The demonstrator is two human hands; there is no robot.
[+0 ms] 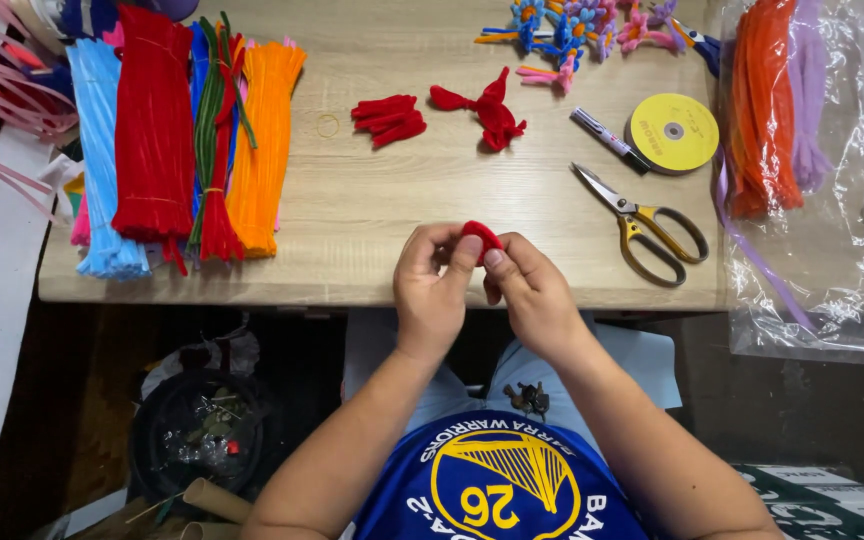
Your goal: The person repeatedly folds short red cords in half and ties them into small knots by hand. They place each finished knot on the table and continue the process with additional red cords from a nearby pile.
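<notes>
My left hand point(430, 283) and my right hand point(530, 287) meet over the front edge of the wooden table point(372, 210). Both pinch a small red pipe-cleaner piece point(482, 236) between thumbs and fingertips. Farther back lie a small pile of short red pipe-cleaner pieces point(389, 120) and a folded red pipe-cleaner shape point(490, 112).
Bundles of red, blue, green and orange pipe cleaners point(177, 140) lie at the left. Gold-handled scissors point(642, 222), a yellow ribbon spool point(673, 132) and a small tool point(604, 137) are at the right. Orange and purple bundles point(774, 105) rest on clear plastic. Finished flowers point(577, 30) sit at the back. A bin point(197, 430) stands under the table.
</notes>
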